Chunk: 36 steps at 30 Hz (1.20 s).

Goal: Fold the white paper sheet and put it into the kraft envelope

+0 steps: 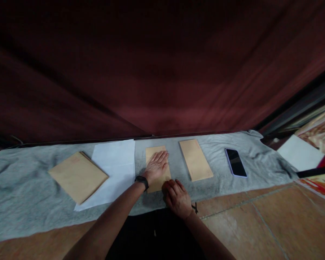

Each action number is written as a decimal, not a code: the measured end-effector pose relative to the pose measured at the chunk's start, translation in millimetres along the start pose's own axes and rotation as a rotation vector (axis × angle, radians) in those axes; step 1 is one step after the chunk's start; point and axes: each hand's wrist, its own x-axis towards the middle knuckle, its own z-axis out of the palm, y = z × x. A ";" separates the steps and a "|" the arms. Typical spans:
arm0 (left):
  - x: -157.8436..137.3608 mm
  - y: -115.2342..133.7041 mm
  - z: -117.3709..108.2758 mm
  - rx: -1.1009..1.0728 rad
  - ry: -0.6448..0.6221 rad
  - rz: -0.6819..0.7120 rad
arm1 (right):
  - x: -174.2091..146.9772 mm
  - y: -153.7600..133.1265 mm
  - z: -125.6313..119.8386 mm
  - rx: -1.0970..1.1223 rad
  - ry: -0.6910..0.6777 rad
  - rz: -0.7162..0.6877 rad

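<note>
My left hand [157,165] lies flat, fingers together, on a tan envelope [151,153] in the middle of a grey cloth [21,180]. My right hand [177,196] has its fingers curled at that envelope's near right corner, pressing its edge. A black watch [142,181] is on my left wrist. A second tan envelope [196,159] lies just right of the first one. A stack of tan envelopes [77,176] sits to the left, partly over a white sheet of paper [115,162].
A phone [236,163] lies face up on the cloth at the right. A dark red curtain [162,72] hangs behind. Tiled floor [259,227] runs along the near side. White paper [299,151] and patterned items lie at the far right.
</note>
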 end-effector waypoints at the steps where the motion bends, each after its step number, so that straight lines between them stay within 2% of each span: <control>1: -6.9 3.5 0.7 -0.006 0.008 0.021 | -0.2 0.2 0.3 0.000 0.003 -0.001; 14: -98.3 52.7 -11.5 -0.023 0.031 0.116 | -0.4 3.2 3.2 0.047 0.083 0.032; 21: -155.2 68.3 -10.1 0.060 0.110 0.107 | -3.6 6.4 4.1 0.073 0.123 0.029; 30: -155.8 79.2 -18.8 0.027 0.147 0.053 | -27.4 2.3 -5.3 0.025 0.041 0.028; 32: -152.3 81.8 -20.3 0.024 0.147 0.022 | -27.6 0.7 -3.8 0.028 0.044 0.077; 36: -143.4 88.9 -21.0 0.044 0.138 -0.046 | -16.2 -3.9 1.4 0.018 0.142 0.302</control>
